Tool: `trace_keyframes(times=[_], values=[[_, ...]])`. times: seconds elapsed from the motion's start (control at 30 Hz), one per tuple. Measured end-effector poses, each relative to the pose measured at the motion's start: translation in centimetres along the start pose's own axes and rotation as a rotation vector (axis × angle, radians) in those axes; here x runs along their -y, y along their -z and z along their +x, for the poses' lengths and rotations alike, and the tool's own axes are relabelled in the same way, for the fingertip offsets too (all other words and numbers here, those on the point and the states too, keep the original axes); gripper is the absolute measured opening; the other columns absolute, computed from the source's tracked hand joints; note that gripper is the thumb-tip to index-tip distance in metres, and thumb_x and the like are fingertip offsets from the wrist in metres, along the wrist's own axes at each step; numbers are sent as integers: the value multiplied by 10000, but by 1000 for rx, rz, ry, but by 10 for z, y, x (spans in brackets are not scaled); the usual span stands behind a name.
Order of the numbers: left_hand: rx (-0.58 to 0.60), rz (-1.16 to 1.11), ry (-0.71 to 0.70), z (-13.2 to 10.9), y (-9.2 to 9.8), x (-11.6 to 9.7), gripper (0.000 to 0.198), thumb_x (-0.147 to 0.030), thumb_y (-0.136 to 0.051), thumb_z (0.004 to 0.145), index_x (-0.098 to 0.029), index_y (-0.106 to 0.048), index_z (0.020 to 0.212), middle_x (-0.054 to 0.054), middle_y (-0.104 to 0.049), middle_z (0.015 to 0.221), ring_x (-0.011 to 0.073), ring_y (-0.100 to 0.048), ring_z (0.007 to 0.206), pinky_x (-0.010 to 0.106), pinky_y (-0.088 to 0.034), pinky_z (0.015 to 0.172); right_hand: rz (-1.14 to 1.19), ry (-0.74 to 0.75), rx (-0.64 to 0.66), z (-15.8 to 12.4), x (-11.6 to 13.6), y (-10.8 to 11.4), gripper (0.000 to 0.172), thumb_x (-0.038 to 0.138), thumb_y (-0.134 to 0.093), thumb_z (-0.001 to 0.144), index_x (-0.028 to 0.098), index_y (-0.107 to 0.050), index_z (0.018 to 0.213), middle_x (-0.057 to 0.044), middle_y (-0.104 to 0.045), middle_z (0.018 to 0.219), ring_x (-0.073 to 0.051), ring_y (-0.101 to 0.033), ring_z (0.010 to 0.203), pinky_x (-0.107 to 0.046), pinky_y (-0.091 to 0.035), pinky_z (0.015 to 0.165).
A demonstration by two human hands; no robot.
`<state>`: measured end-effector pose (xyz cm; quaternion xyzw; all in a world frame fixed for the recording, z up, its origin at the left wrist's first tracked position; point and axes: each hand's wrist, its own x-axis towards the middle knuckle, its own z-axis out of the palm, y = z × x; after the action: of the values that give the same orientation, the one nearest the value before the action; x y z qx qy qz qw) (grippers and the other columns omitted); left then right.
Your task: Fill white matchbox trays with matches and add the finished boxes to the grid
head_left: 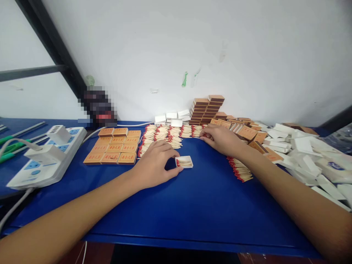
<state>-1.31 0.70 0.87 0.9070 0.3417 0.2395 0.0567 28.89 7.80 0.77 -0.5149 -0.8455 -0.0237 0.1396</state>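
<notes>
Between the thumb and fingers of my left hand (155,167) is the left end of a small white matchbox tray (187,165), which rests on the blue table with some red-tipped matches inside. My right hand (218,138) reaches to the back, its thumb and fingertips pinched at the right end of the rows of loose matches (159,132); how many matches are in the pinch is hidden. Another bundle of matches (239,169) lies under my right forearm, red heads to the left.
Orange matchboxes (111,147) lie in rows at left, beside a white power strip (52,157). A tall matchbox stack (206,110) and white trays (172,119) stand against the wall. Loose sleeves (247,132) and a heap of white trays (302,150) cover the right side.
</notes>
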Motion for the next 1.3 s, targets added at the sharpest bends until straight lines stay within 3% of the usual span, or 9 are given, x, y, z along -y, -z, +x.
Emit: trace_keyframes(times=[0.33, 0.6, 0.87, 1.13, 1.3], values=[[-4, 6, -4, 0, 0, 0, 245, -378, -782, 924, -182, -745, 1065, 66, -741, 1025, 270, -651, 1037, 459, -505, 1009, 61, 9, 8, 2, 4, -1, 171, 247, -550, 1004, 192, -687, 916, -103, -689, 954, -232, -631, 836, -335, -436, 740], [-6, 9, 1, 0, -1, 2, 237, -386, -772, 929, -191, -740, 1060, 66, -745, 1035, 276, -651, 1045, 469, -501, 997, 3, 1, 89, -1, 9, 3, 181, 240, -488, 1027, 185, -632, 932, -136, -695, 1021, -247, -640, 872, -345, -447, 765], [-23, 35, 25, 0, -1, 4, 246, -407, -758, 940, -193, -739, 1059, 68, -752, 1028, 286, -656, 1065, 470, -503, 989, 65, 65, 13, -17, 34, 19, 210, 330, -475, 1053, 211, -616, 953, -119, -682, 994, -265, -649, 912, -355, -459, 769], [-24, 26, 37, 0, -2, 5, 259, -393, -779, 924, -182, -750, 1072, 73, -759, 1066, 285, -656, 1085, 460, -512, 987, 185, 83, 183, -19, 24, 25, 303, 460, -564, 1011, 219, -684, 1150, -115, -687, 1044, -266, -648, 914, -365, -476, 774], [-24, 30, 32, 0, -1, 4, 256, -399, -775, 928, -191, -748, 1075, 70, -753, 1051, 286, -650, 1080, 458, -513, 973, 271, 22, 275, -22, 18, 23, 391, 576, -629, 944, 224, -678, 1105, -108, -698, 1034, -265, -641, 890, -366, -477, 753]])
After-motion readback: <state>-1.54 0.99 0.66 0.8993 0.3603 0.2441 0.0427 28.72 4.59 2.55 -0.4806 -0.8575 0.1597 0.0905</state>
